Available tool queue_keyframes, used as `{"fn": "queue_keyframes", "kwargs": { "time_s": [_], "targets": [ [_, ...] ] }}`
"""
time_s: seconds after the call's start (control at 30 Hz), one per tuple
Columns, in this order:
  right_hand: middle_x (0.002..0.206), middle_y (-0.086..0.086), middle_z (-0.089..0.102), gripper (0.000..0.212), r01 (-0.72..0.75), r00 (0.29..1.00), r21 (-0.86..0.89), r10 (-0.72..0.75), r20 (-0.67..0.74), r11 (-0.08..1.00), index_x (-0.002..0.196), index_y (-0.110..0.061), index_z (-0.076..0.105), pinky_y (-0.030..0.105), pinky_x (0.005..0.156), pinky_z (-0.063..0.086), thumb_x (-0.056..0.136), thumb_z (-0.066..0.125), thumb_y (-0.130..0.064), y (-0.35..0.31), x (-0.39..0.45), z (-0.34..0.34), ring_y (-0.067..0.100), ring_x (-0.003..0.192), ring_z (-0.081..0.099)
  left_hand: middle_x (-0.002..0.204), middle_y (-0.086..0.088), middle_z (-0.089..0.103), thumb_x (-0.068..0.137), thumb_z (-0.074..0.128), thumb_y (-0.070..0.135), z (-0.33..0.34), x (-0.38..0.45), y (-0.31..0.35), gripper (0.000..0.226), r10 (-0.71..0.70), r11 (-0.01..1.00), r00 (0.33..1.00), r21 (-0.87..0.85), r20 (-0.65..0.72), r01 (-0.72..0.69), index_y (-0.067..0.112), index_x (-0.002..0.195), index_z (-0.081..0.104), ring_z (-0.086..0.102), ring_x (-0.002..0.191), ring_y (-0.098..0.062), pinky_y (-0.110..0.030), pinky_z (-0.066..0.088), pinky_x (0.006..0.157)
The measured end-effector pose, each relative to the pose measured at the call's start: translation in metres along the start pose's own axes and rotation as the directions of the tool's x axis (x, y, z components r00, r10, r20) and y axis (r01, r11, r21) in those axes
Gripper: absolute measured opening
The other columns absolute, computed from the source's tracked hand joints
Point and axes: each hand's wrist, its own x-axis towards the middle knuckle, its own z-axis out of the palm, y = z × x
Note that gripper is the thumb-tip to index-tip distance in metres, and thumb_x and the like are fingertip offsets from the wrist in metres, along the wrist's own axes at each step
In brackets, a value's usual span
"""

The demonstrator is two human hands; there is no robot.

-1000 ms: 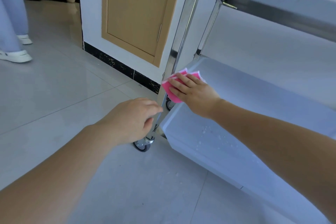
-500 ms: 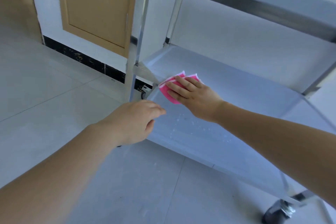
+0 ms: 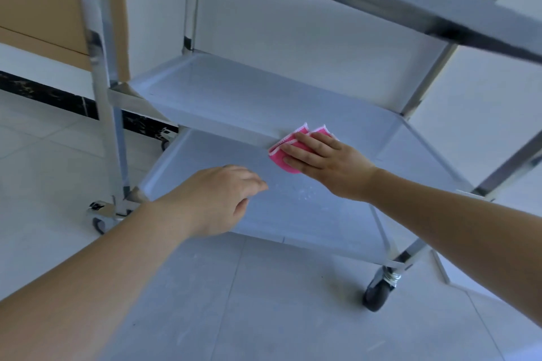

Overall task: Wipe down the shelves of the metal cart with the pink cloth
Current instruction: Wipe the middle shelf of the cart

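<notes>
Grey tiled floor (image 3: 264,302), white wall with black skirting; wooden door panel (image 3: 38,0) at upper left

Metal cart (image 3: 101,67): steel uprights, castor wheels, stacked shelves. Lower shelf (image 3: 205,161) carries scattered water droplets near its middle.

Pink cloth (image 3: 289,152): folded, white stitched edging, lying flat at the front lip of the middle shelf (image 3: 249,91) above the lower one; which of them it touches cannot be told. Long axis runs diagonally, folded corners pointing up and away.

Right hand (image 3: 328,161): palm down on the cloth, fingers (image 3: 305,145) extended, slightly spread, pressing it flat; cloth shows beyond the fingertips and to their left.

Left hand (image 3: 211,199): hovering above the lower shelf, empty, fingers loosely curled together, well apart from the cloth
</notes>
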Motion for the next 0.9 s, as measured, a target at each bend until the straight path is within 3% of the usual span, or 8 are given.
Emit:
{"fn": "queue_keyframes", "kwargs": {
  "time_s": [0.2,0.4,0.6,0.8,0.9],
  "targets": [
    [0.153,0.002,0.028,0.060,-0.014,1.000,-0.014,0.014,0.006,1.000,0.148,-0.018,0.015,0.050,0.113,0.023,0.091,0.035,-0.013,0.005,-0.044,0.017,0.032,0.140,0.026,0.133,0.011,0.050,0.091,0.040,0.016,0.011,0.018,0.022,0.042,0.057,0.998,0.998,-0.016,0.005,-0.057,0.026,0.131,0.046,0.042,0.123,-0.010,-0.024,0.038,0.094],
    [0.153,0.001,0.027,0.064,-0.012,0.999,-0.023,0.011,-0.032,1.000,0.148,-0.019,0.016,0.050,0.114,0.019,0.090,0.041,-0.014,0.007,-0.068,0.028,0.032,0.140,0.025,0.131,0.010,0.052,0.090,0.041,0.015,0.022,0.039,0.041,0.042,0.101,0.995,0.995,-0.029,0.015,-0.100,0.026,0.130,0.047,0.044,0.122,-0.012,-0.027,0.039,0.094],
    [0.156,0.000,0.013,0.068,-0.036,0.999,-0.024,0.036,-0.007,0.999,0.149,-0.020,0.011,0.050,0.115,0.016,0.088,0.041,-0.012,0.017,-0.115,0.039,0.030,0.143,0.013,0.130,0.009,0.053,0.090,0.041,0.014,0.035,0.059,0.056,0.041,0.155,0.987,0.988,-0.035,0.024,-0.154,0.026,0.128,0.049,0.045,0.121,-0.012,-0.026,0.038,0.092],
    [0.155,0.000,0.014,0.076,-0.056,0.997,-0.091,0.060,0.049,0.994,0.149,-0.019,0.013,0.051,0.114,0.017,0.086,0.055,-0.019,0.023,-0.169,0.051,0.030,0.142,0.014,0.129,0.007,0.054,0.090,0.041,0.013,0.053,0.088,0.077,0.041,0.208,0.977,0.978,-0.052,0.020,-0.206,0.024,0.128,0.051,0.046,0.121,-0.015,-0.028,0.039,0.095],
    [0.155,0.001,0.016,0.064,-0.055,0.995,-0.096,0.063,0.079,0.994,0.149,-0.020,0.014,0.052,0.113,0.019,0.089,0.037,-0.013,0.028,-0.196,0.056,0.031,0.141,0.016,0.129,0.006,0.055,0.089,0.041,0.013,0.066,0.105,0.091,0.041,0.234,0.971,0.972,-0.059,0.031,-0.232,0.025,0.127,0.050,0.046,0.121,-0.015,-0.026,0.038,0.093]
  ]
}}
